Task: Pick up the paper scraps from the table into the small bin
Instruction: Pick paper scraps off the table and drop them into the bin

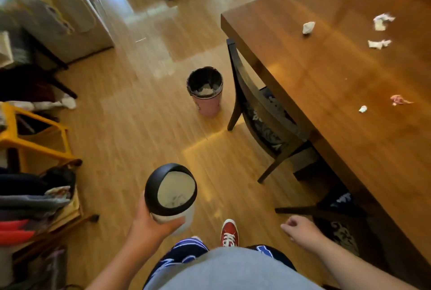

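My left hand [149, 222] grips a small white bin [171, 196] with a black ring lid, held above the floor at lower centre; a bit of paper shows inside it. My right hand [300, 228] hangs loosely curled and holds nothing, just left of the table's near corner. Several crumpled paper scraps lie on the wooden table [326, 84]: a white one [308, 27] near the left edge, torn pieces [379, 44], a tiny ball [363, 109] and a pink scrap [399, 100] nearer me.
A pink waste bin [205, 91] with a black liner stands on the floor left of a dark chair [263, 112] pushed under the table. Shelves and a yellow rack [35, 140] with clutter fill the left side. My red shoe [229, 232] is below.
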### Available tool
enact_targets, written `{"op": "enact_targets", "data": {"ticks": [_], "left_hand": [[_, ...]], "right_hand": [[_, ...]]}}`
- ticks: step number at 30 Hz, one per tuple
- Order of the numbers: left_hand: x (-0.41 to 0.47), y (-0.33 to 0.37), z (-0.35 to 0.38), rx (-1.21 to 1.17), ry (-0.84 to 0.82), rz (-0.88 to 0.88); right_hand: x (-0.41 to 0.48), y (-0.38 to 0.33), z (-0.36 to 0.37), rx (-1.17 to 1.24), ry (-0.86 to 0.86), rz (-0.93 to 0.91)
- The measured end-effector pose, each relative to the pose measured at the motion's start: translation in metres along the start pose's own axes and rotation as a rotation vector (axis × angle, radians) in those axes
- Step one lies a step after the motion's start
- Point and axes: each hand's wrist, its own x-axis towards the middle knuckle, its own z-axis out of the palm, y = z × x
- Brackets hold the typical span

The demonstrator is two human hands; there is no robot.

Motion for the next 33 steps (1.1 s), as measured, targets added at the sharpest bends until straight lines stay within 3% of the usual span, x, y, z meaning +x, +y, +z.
{"op": "enact_targets", "data": {"ticks": [5, 10, 16, 19, 24, 33], "left_hand": [[0.059, 0.035, 0.004, 0.060, -0.054, 0.028], [0.144, 0.113, 0.023, 0.054, -0.120, 0.120], [0.249, 0.245, 0.062, 0.070, -0.369, 0.351], [0.282, 0.311, 0.101, 0.130, -0.503, 0.498], [0.302, 0.383, 0.196, 0.168, -0.728, 0.580], [0.261, 0.413, 0.355, 0.161, -0.918, 0.540]], "right_hand": [[0.019, -0.067, -0.032, 0.050, 0.028, -0.100], [0.026, -0.101, -0.074, 0.103, 0.070, -0.105], [0.001, -0.107, -0.135, 0.302, 0.151, 0.057], [-0.018, -0.103, -0.163, 0.413, 0.202, 0.098], [-0.037, -0.089, -0.198, 0.583, 0.376, 0.149], [0.038, -0.051, -0.294, 0.600, 0.518, 0.100]]}}
